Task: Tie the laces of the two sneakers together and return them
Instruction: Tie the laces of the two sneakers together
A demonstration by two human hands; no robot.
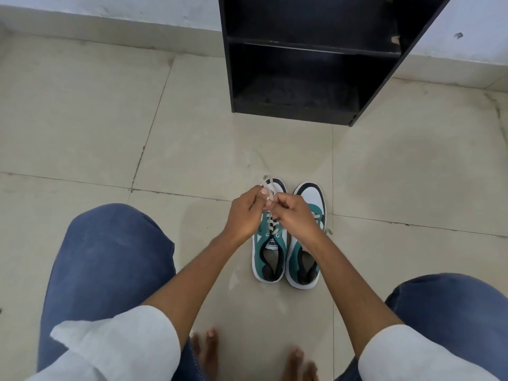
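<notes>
Teal, white and black sneakers sit side by side on a pale tiled floor (82, 111), seen from above by the person wearing the camera; the left sneaker (268, 251) and the right sneaker (303, 259) stand upright on their soles, nearly touching along their inner edges; their long axes run away from the viewer, heels nearest the person and toes pointing toward a black shelf unit (310, 59) well beyond them; a white tongue label on the left sneaker carries dark lettering that appears to read "puma", partly cut off by the lacing.

Both hands meet above the front half of the left sneaker; the left hand (246, 213) is closed with thumb and fingertips pinched on a pale lace (268, 185), which loops up past the fingertips; the right hand (295, 215) is also curled shut just beside it, fingers pinched on the lace where the two hands come together; how the strands cross between the fingers cannot be made out.

Bare forearms lead back to rolled white sleeves (121, 345); knees in blue jeans (110, 259) frame the view on both sides; bare toes (209, 345) rest on the floor near the bottom edge; the shelf unit stands against a white wall (110, 12).
</notes>
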